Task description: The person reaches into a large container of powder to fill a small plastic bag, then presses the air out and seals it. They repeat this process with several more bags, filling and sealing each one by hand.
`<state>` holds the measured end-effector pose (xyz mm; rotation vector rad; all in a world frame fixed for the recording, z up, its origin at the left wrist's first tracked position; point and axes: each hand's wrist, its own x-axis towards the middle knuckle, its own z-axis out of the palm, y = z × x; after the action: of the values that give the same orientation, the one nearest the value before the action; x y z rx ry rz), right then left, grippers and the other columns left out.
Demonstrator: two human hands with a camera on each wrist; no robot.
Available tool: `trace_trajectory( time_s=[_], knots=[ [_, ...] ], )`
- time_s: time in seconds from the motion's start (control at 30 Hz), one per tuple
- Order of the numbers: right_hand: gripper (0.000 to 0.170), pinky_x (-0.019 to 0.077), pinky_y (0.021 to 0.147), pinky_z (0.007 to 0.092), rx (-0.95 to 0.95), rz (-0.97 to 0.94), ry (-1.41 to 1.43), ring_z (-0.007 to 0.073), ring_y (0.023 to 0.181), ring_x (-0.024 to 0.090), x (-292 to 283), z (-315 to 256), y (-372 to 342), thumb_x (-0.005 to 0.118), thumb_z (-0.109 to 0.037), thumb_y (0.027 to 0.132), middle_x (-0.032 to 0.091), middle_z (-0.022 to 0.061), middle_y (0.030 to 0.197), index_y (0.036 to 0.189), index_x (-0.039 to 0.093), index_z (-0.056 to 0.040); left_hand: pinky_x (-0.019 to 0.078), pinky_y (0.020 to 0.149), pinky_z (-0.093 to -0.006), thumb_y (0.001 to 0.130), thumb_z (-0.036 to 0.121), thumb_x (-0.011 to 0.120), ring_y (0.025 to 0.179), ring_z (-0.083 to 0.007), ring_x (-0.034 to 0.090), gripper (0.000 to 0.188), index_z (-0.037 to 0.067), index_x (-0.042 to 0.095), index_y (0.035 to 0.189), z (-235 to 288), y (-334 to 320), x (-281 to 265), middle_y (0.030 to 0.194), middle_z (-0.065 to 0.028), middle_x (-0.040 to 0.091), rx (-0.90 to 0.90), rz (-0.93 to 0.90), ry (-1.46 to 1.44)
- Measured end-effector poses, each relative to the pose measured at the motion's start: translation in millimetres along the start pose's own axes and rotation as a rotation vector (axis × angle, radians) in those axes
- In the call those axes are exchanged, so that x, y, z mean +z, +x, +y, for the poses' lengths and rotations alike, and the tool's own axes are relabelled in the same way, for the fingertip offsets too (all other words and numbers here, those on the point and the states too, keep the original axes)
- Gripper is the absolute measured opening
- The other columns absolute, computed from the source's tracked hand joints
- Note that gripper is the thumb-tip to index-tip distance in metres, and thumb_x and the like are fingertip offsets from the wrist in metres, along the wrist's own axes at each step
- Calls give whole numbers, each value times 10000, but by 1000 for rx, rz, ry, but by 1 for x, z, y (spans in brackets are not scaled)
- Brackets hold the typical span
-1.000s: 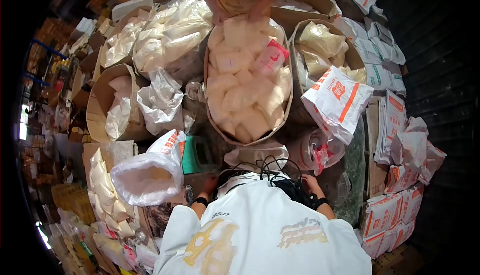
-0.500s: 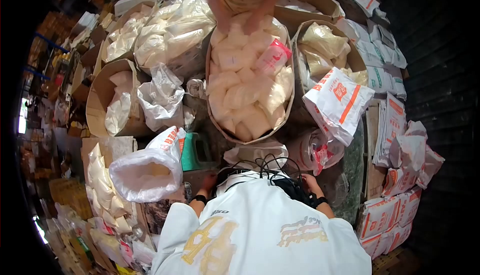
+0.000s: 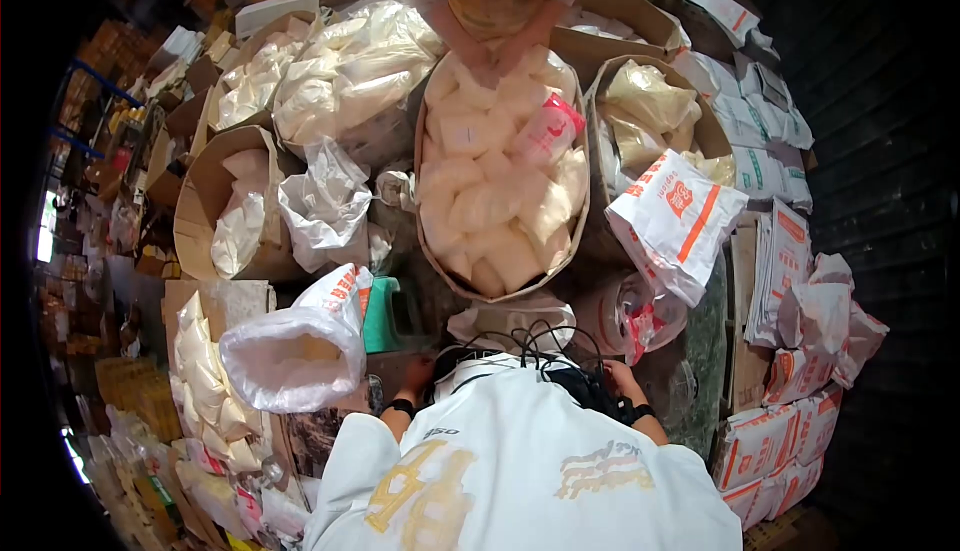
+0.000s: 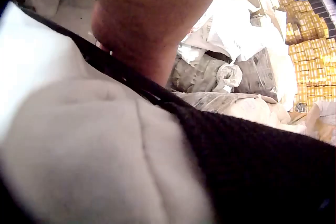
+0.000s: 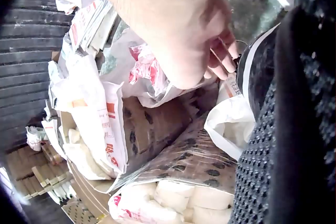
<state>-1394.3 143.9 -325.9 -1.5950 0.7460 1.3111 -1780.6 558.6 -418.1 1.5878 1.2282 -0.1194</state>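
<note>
The person's left hand [image 3: 418, 371] is beside the waist, near a green plastic container [image 3: 380, 316]; how its fingers lie I cannot tell, because they are hidden. The right hand [image 5: 191, 37] hangs with its fingers loosely bent and a little apart, near a clear plastic bag with pink-red printed film [image 3: 648, 329]; whether it touches the black item with white edging [image 5: 257, 64] I cannot tell. Between the two hands is a white open sack [image 3: 510, 319], just in front of the body. Beyond it stands a large oval cardboard box [image 3: 421, 206], filled with cream-coloured packets [image 3: 480, 206]. At its far end, another person in an orange apron [image 3: 490, 1] rests both hands on the packets.
</note>
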Motion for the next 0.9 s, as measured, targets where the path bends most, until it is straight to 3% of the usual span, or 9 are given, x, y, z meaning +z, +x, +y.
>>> trace_trajectory(
  time_s=[0.2, 0.27, 0.3, 0.67, 0.8, 0.83, 0.9],
  knots=[
    [311, 507, 661, 372, 6, -5, -9, 223, 828, 662, -2, 1, 5, 543, -239, 945, 691, 93, 1048, 1217, 557, -87, 519, 796, -414, 820, 306, 635, 913, -345, 683, 340, 17, 707, 982, 0, 2, -2, 946, -199, 707, 16, -32, 4],
    [142, 370, 491, 299, -1, 71, 70, 151, 560, 512, 16, -10, -24, 600, -252, 896, 592, 10, 708, 850, 616, -119, 519, 795, -415, 819, 310, 635, 912, -341, 685, 349, 17, 709, 992, 6, -2, -4, 948, -201, 708, 1, -42, 20],
    [240, 302, 406, 262, -5, 109, 110, 115, 425, 437, 23, -14, -34, 628, -258, 872, 542, -31, 538, 667, 646, -135, 519, 793, -416, 818, 312, 635, 912, -340, 686, 353, 18, 709, 1000, 23, -13, -6, 950, -203, 707, -16, -26, 22],
    [274, 325, 406, 270, 3, 101, 94, 130, 428, 468, 25, -20, -40, 612, -262, 887, 556, -18, 541, 646, 626, -133, 515, 800, -409, 824, 317, 617, 928, -326, 686, 365, 21, 707, 1017, 27, -18, -6, 957, -206, 707, -17, -12, 11],
    [264, 304, 394, 270, -2, 107, 114, 123, 421, 458, 24, -16, -33, 611, -255, 883, 551, -22, 532, 652, 643, -132, 516, 798, -409, 828, 315, 615, 921, -320, 688, 356, 26, 707, 1015, -7, 0, 1, 957, -198, 709, 6, -24, 20],
    [144, 374, 477, 300, 3, 72, 66, 159, 563, 528, 17, -10, -20, 579, -247, 908, 598, 23, 718, 865, 602, -111, 516, 798, -409, 828, 316, 616, 919, -318, 688, 355, 27, 707, 1014, -8, 1, 2, 957, -195, 709, 13, -26, 26],
    [370, 513, 644, 361, 13, 3, -29, 231, 849, 670, 2, -3, 2, 515, -229, 959, 693, 113, 1091, 1292, 518, -69, 517, 798, -409, 829, 319, 620, 919, -319, 689, 351, 30, 707, 1008, -7, 0, 2, 956, -193, 709, -10, -26, -5]
  ],
)
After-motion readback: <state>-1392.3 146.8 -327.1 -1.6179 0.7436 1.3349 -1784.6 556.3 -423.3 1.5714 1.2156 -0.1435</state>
